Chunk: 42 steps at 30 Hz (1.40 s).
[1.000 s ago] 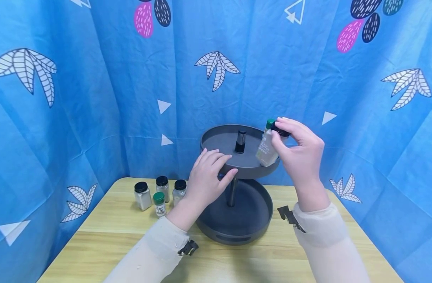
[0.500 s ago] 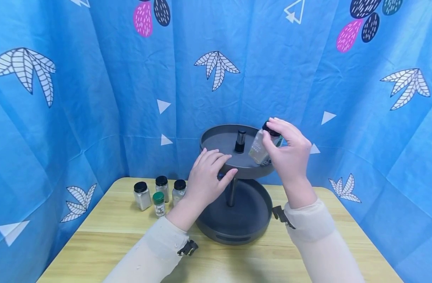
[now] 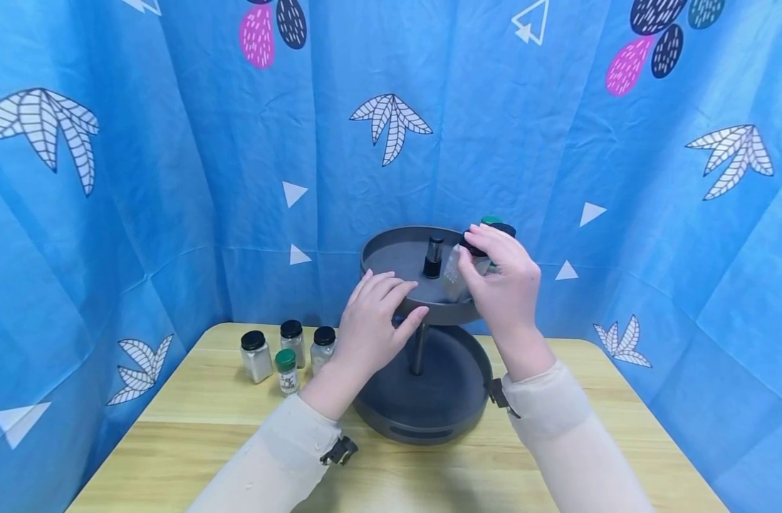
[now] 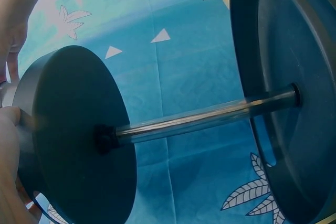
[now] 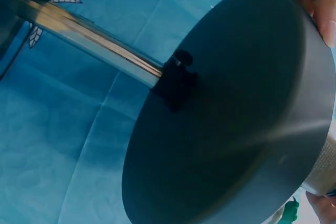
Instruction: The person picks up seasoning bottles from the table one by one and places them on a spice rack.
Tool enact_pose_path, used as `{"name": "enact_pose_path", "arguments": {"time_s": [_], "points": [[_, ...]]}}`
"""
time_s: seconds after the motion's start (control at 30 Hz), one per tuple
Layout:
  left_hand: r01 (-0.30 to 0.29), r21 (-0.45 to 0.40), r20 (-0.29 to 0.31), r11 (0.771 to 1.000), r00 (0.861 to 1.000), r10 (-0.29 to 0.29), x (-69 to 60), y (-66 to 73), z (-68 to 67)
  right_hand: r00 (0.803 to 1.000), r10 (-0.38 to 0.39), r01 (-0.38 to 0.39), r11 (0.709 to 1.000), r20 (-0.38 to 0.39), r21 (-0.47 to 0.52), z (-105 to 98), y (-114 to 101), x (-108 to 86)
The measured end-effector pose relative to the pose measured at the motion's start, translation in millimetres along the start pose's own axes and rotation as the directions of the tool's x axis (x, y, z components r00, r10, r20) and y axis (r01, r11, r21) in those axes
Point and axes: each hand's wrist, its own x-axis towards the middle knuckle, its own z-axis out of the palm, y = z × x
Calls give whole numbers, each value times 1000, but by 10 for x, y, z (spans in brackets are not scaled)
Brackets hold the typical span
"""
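A two-tier turntable, with a dark grey upper tray [image 3: 391, 251] above a wider lower tray [image 3: 451, 377], stands on the table. My left hand [image 3: 377, 320] holds the upper tray's near-left rim, fingers over the edge and thumb at the outer wall. With thumb and fingers my right hand [image 3: 508, 288] pinches a clear spice jar [image 3: 454, 274] near its black cap, tilted over the right side of the upper tray. Behind this hand show a green cap [image 3: 491, 220] and another black cap [image 3: 505, 229]; their jars are mostly hidden. Both wrist views show the upper tray's underside [image 4: 79, 129].
Left of the turntable on the wooden table [image 3: 199, 434] stand black-capped jars [image 3: 257, 360] and a smaller green-capped jar [image 3: 287, 377]. A short post [image 3: 433, 260] rises from the upper tray. A blue patterned curtain [image 3: 256, 142] encloses the table.
My right hand has moved left with the spice jar, further over the upper tray and slightly lower. The caps behind it have come into view. My left hand has stayed in place.
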Motion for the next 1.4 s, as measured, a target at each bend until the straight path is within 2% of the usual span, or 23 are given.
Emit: {"name": "enact_pose_path", "arguments": {"time_s": [0.57,0.97,1.4], "points": [[-1,4,5,1000,1000,1,-7,10,-7,995,-5,11,998,102,-57,17,-12,-92],[-7,11,6,1000,1000,7,-6,12,-6,991,15,-6,997,131,-72,26,7,-115],[-11,14,-1,1000,1000,11,-4,7,6,969,78,-54,993,236,-107,-55,-32,-52]]}}
